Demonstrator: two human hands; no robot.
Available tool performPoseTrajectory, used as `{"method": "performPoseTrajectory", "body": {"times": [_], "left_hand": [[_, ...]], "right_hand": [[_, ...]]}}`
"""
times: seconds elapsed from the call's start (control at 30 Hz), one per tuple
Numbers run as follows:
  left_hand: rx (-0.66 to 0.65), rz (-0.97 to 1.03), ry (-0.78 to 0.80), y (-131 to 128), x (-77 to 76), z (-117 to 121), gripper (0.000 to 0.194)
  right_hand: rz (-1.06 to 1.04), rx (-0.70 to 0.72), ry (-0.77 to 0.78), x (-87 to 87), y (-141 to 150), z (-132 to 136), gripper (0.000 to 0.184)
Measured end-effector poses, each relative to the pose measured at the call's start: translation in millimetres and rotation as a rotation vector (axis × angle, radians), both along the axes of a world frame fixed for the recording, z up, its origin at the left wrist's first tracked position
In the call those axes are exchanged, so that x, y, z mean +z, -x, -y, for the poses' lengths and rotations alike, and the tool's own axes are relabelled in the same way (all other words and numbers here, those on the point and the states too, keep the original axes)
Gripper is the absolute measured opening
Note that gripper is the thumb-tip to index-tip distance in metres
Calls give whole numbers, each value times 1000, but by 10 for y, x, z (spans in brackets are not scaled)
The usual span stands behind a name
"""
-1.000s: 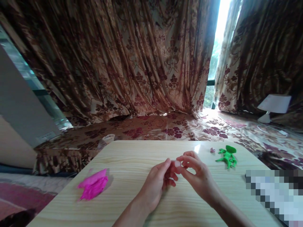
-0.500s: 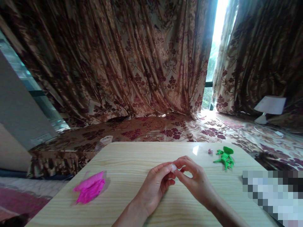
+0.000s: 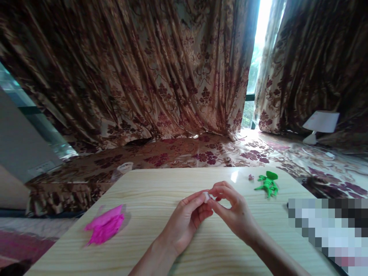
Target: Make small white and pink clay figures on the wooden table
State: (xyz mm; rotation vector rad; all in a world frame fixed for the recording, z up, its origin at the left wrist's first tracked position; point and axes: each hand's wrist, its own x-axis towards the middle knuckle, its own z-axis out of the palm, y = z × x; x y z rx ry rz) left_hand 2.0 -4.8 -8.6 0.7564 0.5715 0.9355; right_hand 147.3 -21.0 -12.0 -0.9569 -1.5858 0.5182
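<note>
White, and tiny: the small rounded white lump (image 3: 206, 197) is up in the fingers over a pale wood-grain surface (image 3: 143, 207), so I'll place everything from there. The left hand (image 3: 184, 222) comes in from the left of it with a narrow grip, thumb on the lump and index finger alongside, so that one's got hold of it. Its other fingers are loosely curled below. The right hand (image 3: 237, 216) is on the right of the lump, thumb and index tips close up by its edge, with a rounded gap between those fingers further back. Whether that grip is pinching it too, I honestly can't tell, it's too small.

Other stuff: a crumpled bright pink bundle (image 3: 105, 226) sits well off to the left of the lump. Right of the lump and farther back there's a bright green figure with thin limbs (image 3: 268, 184) and a rounded top, plus a little knobbly mauve piece (image 3: 251, 177), a bit nearer the lump. Way behind the lump hang shiny brown floral curtains (image 3: 161, 69), and a white table lamp (image 3: 321, 122) is far back on the right.
</note>
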Motion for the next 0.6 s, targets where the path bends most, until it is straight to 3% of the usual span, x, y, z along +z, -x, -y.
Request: {"method": "performPoseTrajectory", "body": {"times": [0.2,0.6], "left_hand": [[-18,-5,-44,-27,39,32,21],[-6,-59,-89,-9,38,35,22]], "right_hand": [[-1,-22,9,5,-1,11,23],[18,-39,-61,-89,16,-45,21]]}}
